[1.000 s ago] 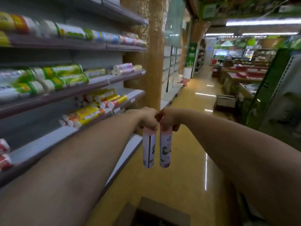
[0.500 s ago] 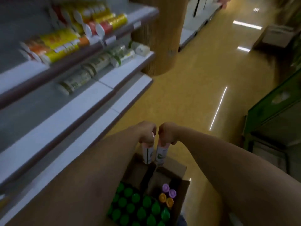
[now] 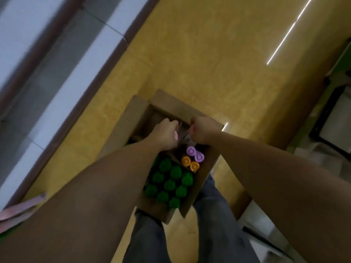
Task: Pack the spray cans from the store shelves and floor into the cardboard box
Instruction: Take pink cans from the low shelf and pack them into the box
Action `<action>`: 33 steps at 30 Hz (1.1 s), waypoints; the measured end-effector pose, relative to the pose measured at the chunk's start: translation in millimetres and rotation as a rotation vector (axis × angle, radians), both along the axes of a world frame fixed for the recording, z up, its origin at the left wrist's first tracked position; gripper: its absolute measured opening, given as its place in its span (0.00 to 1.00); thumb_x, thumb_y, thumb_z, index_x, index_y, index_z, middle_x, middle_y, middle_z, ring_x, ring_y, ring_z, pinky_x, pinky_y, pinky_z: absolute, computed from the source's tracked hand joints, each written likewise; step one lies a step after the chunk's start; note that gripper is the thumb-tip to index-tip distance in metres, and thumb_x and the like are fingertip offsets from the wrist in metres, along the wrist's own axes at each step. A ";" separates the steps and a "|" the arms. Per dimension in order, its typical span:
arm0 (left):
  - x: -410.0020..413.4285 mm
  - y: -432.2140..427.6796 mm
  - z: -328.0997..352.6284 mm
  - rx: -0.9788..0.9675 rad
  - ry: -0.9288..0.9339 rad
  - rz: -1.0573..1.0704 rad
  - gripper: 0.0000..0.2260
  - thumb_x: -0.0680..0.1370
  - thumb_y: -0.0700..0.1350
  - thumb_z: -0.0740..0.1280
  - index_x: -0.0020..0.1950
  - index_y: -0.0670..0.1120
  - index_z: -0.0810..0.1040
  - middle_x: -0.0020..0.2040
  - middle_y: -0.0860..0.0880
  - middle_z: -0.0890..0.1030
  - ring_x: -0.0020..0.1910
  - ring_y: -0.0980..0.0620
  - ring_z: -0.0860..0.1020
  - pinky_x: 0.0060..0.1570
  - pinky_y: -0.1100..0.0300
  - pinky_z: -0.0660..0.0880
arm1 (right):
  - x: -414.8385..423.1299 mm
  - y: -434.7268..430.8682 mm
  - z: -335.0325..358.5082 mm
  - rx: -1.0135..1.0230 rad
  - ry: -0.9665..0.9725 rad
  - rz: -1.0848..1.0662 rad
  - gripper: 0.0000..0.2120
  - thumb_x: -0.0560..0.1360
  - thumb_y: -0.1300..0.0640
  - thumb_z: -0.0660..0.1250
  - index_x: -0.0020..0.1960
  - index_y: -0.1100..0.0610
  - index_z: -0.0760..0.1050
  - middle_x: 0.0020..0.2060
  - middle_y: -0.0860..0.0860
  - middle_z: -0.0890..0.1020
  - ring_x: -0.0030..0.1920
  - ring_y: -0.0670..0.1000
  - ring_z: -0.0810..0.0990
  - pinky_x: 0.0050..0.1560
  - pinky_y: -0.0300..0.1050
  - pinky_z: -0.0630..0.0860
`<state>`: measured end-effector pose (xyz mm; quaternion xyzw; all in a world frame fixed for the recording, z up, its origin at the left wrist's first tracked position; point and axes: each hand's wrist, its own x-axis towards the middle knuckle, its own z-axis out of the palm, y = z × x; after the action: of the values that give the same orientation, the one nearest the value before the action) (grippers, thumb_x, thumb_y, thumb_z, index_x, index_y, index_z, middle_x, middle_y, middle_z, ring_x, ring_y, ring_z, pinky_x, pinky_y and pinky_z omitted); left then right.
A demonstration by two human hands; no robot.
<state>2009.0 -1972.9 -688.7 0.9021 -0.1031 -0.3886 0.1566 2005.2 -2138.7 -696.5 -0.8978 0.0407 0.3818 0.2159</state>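
A can (image 3: 176, 135) is gripped from above in the curled left hand (image 3: 165, 136), another can (image 3: 187, 138) in the right hand (image 3: 203, 130), to go in upright. Both are held over the box's (image 3: 139, 112) free far end.

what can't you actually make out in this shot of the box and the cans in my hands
Head view, the only one:
The pink-capped can in the left hand and the second can in the right hand are mostly covered by those hands; labels unreadable.
Green caps: the left forearm hides some, so no full count.
Cardboard box, far end: under both hands.
Shelves: motion-blurred.
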 end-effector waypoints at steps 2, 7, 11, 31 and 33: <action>-10.3 -8.7 -25.1 0.000 -0.007 0.015 0.12 0.75 0.45 0.74 0.56 0.47 0.75 0.52 0.47 0.70 0.51 0.42 0.76 0.46 0.53 0.72 | -17.6 -8.4 -26.9 -0.001 0.017 -0.060 0.11 0.78 0.56 0.64 0.59 0.58 0.74 0.55 0.61 0.79 0.56 0.62 0.78 0.45 0.45 0.69; -31.1 -40.0 -78.1 -0.008 -0.003 0.020 0.16 0.73 0.41 0.74 0.58 0.47 0.75 0.55 0.46 0.71 0.53 0.41 0.76 0.46 0.54 0.68 | -62.7 -31.0 -79.7 -0.014 0.126 -0.165 0.17 0.76 0.60 0.70 0.63 0.59 0.72 0.61 0.61 0.71 0.56 0.62 0.78 0.53 0.50 0.75; -28.2 -71.8 -120.4 -0.023 -0.016 -0.016 0.15 0.72 0.40 0.72 0.58 0.46 0.75 0.58 0.44 0.72 0.53 0.40 0.76 0.47 0.54 0.69 | -77.3 -44.7 -122.8 -0.044 0.099 -0.235 0.17 0.76 0.60 0.70 0.62 0.59 0.70 0.62 0.61 0.69 0.55 0.63 0.79 0.54 0.53 0.76; -59.5 -109.9 -285.4 0.024 0.098 -0.105 0.14 0.75 0.39 0.70 0.59 0.50 0.80 0.58 0.48 0.76 0.53 0.47 0.75 0.49 0.54 0.72 | -109.3 -48.7 -273.1 -0.117 0.086 -0.147 0.25 0.73 0.44 0.73 0.64 0.55 0.72 0.58 0.57 0.76 0.59 0.58 0.70 0.53 0.49 0.70; -57.2 -109.6 -292.8 0.037 0.107 -0.078 0.14 0.76 0.39 0.69 0.61 0.49 0.80 0.59 0.48 0.76 0.54 0.48 0.76 0.52 0.54 0.73 | -107.5 -50.4 -277.9 -0.082 0.095 -0.149 0.28 0.73 0.45 0.73 0.67 0.56 0.71 0.60 0.58 0.75 0.61 0.59 0.70 0.56 0.50 0.71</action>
<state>1951.8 -2082.5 -981.6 0.8782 -0.1224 -0.4438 0.1298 1897.6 -2189.1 -974.3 -0.8813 0.1334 0.4046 0.2046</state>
